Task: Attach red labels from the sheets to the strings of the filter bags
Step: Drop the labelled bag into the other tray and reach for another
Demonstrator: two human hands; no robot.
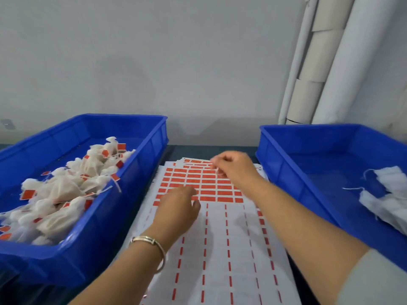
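Across the lower middle of the frame, a stack of label sheets is lying between two blue trays, its near part already stripped to white backing and its far rows still carrying red labels. The left hand is resting on the sheet at the near edge of those rows, fingers bent down onto the paper; whether it is lifting a label or only steadying the sheet cannot be told. The right hand is hovering over the far rows with fingertips pinched on a thin white string; the bag that string belongs to is not showing. This looks like the sticking step: a label is probably being matched to the held string. The next move would call for peeling one label cleanly, folding it over the string and pressing it shut. Finished filter bags with red tags are piling in the left tray at the left of the frame, while untagged white bags are sitting at the right edge inside the right tray. Both tray walls are standing close beside the sheets, so sideways room is tight, whereas the stripped backing toward the bottom of the frame is offering open space for the forearms.
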